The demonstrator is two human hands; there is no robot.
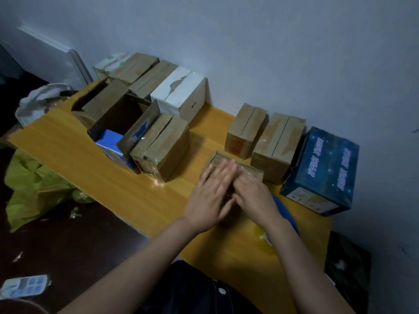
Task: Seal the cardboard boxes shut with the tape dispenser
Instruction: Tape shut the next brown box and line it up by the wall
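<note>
Yellow surface [102, 168] against grey wall [272, 53]. Left hand [210, 196] and right hand [255, 197] flat, fingers straight, pressing box [250, 172] at front. White writing on blue carton [322, 173] blurred, unreadable. Possibly dispenser [288, 214], blue, beneath right forearm.

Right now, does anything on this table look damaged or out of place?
Yes. The white box in the back row has a ragged tear along its top seam, baring brown beneath. Left of it, a brown box stands open with its flaps up, not yet sealed.
</note>
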